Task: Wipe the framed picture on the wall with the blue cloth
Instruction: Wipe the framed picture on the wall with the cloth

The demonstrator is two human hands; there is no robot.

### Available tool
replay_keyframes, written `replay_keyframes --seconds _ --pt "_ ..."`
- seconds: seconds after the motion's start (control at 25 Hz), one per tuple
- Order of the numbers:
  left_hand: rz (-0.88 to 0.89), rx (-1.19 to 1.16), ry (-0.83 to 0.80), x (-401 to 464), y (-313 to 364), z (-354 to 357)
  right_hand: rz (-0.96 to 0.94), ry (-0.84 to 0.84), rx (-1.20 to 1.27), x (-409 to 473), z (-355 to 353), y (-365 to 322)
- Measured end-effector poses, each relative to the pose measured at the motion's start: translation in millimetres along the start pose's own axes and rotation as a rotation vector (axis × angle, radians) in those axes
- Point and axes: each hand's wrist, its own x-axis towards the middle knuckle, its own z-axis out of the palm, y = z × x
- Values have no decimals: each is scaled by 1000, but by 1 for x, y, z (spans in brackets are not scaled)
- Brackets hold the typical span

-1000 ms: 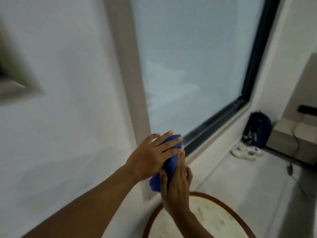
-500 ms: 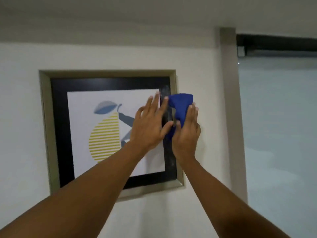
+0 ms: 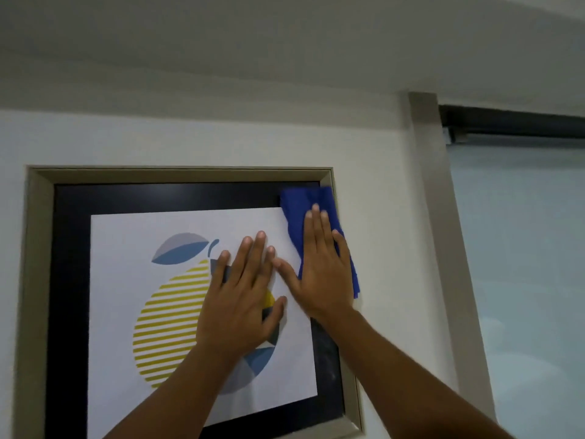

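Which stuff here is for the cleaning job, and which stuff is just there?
For the job:
- blue cloth, pressed flat at the picture's top right corner
- framed picture
- right hand on the cloth
- left hand flat on the glass

Just there:
- window
- dark rail above it

Single head view, close, tilted up at wall (image 3: 196,137), apparently.

A pale window pane (image 3: 519,248) under a dark rail (image 3: 512,123), beside a beige pillar (image 3: 443,217).
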Motion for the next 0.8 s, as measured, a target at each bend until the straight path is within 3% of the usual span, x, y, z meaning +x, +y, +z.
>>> replay_keyframes --seconds 0.24,0.32,0.44,0.64,0.8 --pt "-47 0 -5 -16 2 0 76 -253 -34 -184 5 0" --pt "-58 -3 -3 -28 5 2 105 -339 -6 -201 -2 2" --pt "-55 2 -17 -45 7 6 69 -276 117 -148 -13 5" --pt "-63 17 -43 -50 8 6 60 -126 163 31 -27 -5" --pt "-52 38 -25 -49 8 6 35 -50 135 17 -16 -5"
